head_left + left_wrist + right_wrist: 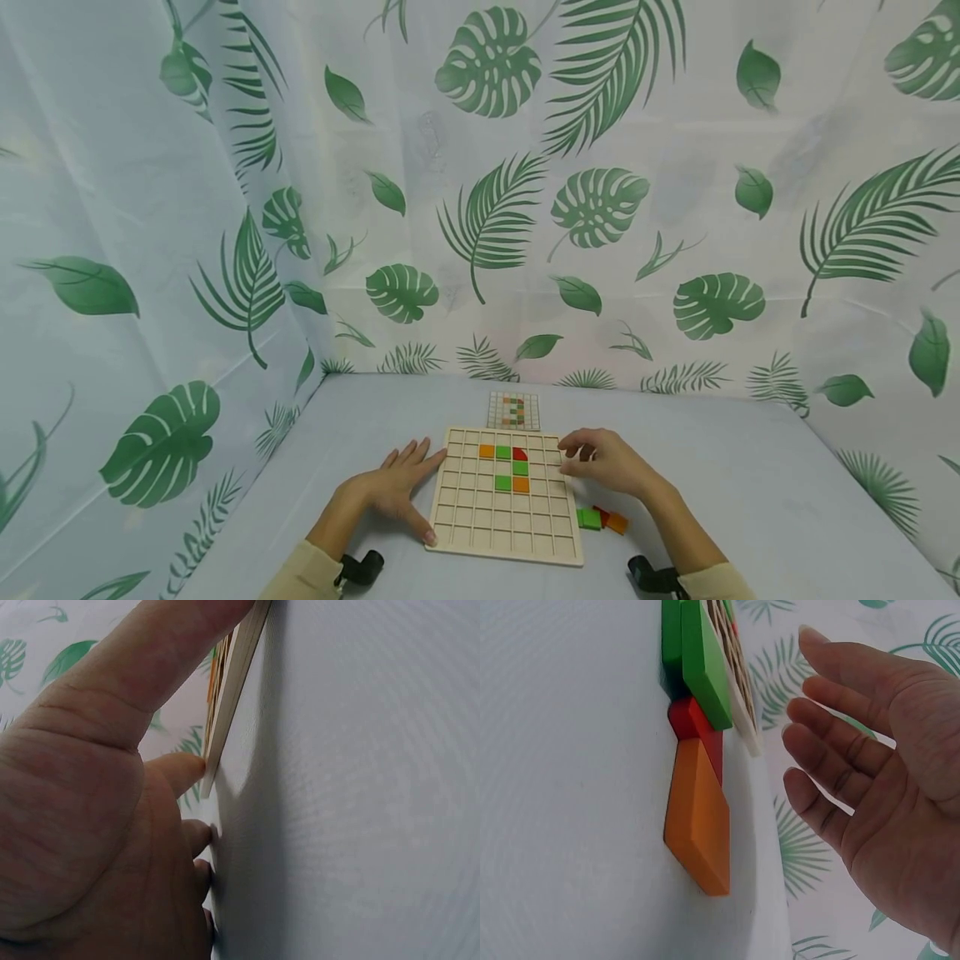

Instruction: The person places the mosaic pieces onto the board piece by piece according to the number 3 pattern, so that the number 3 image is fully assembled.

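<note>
A pale grid board [536, 525] lies on the desk [750, 475], about midway between its left and right edges, with its long sides running from the near edge towards the far one. Six tiles sit in its squares: an orange tile [487, 451], a green tile [503, 452] and a red tile [520, 454] with one rounded corner make a row, a second green tile [521, 468] sits just below the red, and below that come a third green tile [503, 482] and a second orange tile [521, 484] side by side. The left hand [393, 492] is spread at the board's left side, thumb on the near left corner and forefinger against the edge higher up, the other fingers reaching down to the desk; its grip is wide and has hold of nothing. The right hand [607, 462] hovers at the board's right side, fingers softly bent and thumb standing off from them, its grip slack with nothing in it; whether its fingertips touch the board is hard to tell. Beside the board's near right corner lie loose tiles: green pieces [705, 667], a red piece [714, 750] and an orange piece [697, 817], bunched together. A small card [492, 410] with a coloured grid lies just past the board, towards the desk's far edge, and a leaf-patterned curtain [675, 242] hangs behind that edge.
</note>
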`<control>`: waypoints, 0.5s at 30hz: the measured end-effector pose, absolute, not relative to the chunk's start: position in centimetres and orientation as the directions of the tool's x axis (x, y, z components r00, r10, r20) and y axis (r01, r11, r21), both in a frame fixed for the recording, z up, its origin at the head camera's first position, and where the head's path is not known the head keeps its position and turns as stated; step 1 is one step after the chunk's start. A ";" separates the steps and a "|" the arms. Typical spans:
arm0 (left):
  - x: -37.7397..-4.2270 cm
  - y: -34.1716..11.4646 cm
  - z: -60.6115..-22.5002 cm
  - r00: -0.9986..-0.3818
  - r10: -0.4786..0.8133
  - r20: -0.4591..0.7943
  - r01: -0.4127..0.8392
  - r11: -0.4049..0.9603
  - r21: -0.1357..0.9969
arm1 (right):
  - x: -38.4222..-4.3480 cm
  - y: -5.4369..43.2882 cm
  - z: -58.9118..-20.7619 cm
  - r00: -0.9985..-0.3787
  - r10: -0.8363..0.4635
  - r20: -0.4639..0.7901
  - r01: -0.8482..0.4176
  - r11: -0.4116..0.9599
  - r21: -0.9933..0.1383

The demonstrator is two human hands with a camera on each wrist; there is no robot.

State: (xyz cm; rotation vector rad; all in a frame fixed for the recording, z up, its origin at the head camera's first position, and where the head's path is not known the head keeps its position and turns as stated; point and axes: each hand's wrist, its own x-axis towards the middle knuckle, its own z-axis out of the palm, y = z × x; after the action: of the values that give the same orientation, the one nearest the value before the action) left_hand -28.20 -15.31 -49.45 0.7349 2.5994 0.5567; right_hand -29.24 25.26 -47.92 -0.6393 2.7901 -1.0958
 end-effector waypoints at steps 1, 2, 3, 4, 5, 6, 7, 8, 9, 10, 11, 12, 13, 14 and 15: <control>-28.2 -15.3 -49.4 -0.791 0.558 -0.250 0.407 0.786 0.466 | -29.2 25.4 -47.9 -0.909 -0.409 0.079 -0.353 0.655 -0.669; -28.2 -15.3 -49.4 -0.792 0.558 -0.250 0.407 0.786 0.465 | -29.2 25.5 -47.8 -0.911 -0.406 0.076 -0.348 0.654 -0.671; -28.2 -15.3 -49.4 -0.792 0.557 -0.250 0.406 0.787 0.465 | -29.2 25.6 -47.8 -0.909 -0.409 0.076 -0.350 0.652 -0.672; -28.2 -15.3 -49.4 -0.793 0.556 -0.249 0.406 0.787 0.464 | -29.2 25.7 -47.7 -0.908 -0.412 0.077 -0.353 0.651 -0.673; -28.2 -15.3 -49.4 -0.793 0.557 -0.248 0.408 0.787 0.463 | -29.2 25.8 -47.6 -0.905 -0.417 0.077 -0.356 0.649 -0.672; -28.3 -15.3 -49.4 -0.792 0.558 -0.247 0.409 0.786 0.463 | -29.2 25.9 -47.6 -0.904 -0.420 0.074 -0.357 0.649 -0.671; -28.3 -15.3 -49.5 -0.792 0.558 -0.246 0.410 0.786 0.464 | -29.2 25.9 -47.6 -0.904 -0.423 0.070 -0.356 0.649 -0.672; -28.3 -15.3 -49.5 -0.792 0.560 -0.245 0.411 0.784 0.465 | -29.2 26.0 -47.6 -0.904 -0.424 0.062 -0.352 0.651 -0.673; -28.3 -15.3 -49.5 -0.791 0.561 -0.244 0.411 0.783 0.467 | -29.2 26.1 -47.5 -0.903 -0.425 0.053 -0.347 0.652 -0.675; -28.3 -15.3 -49.5 -0.790 0.563 -0.243 0.413 0.781 0.468 | -29.2 26.2 -47.5 -0.902 -0.429 0.046 -0.344 0.653 -0.674; -28.3 -15.3 -49.5 -0.789 0.565 -0.242 0.414 0.780 0.470 | -29.2 26.2 -47.5 -0.901 -0.433 0.036 -0.341 0.652 -0.678; -28.3 -15.4 -49.5 -0.789 0.565 -0.242 0.415 0.779 0.469 | -29.2 26.3 -47.5 -0.899 -0.438 0.027 -0.337 0.650 -0.681; -28.2 -15.4 -49.5 -0.789 0.566 -0.241 0.415 0.779 0.469 | -29.2 26.4 -47.5 -0.895 -0.445 0.018 -0.336 0.648 -0.684; -28.2 -15.4 -49.5 -0.788 0.566 -0.241 0.416 0.779 0.469 | -29.2 26.5 -47.4 -0.891 -0.454 0.009 -0.335 0.643 -0.688; -28.2 -15.4 -49.5 -0.789 0.565 -0.241 0.416 0.780 0.468 | -29.1 26.5 -47.4 -0.887 -0.462 0.000 -0.333 0.639 -0.693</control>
State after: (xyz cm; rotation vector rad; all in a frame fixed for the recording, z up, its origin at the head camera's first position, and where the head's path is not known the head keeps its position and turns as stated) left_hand -28.19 -15.36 -49.48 0.7471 2.6019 0.5603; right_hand -29.14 26.52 -47.40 -0.6558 2.6810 -1.0798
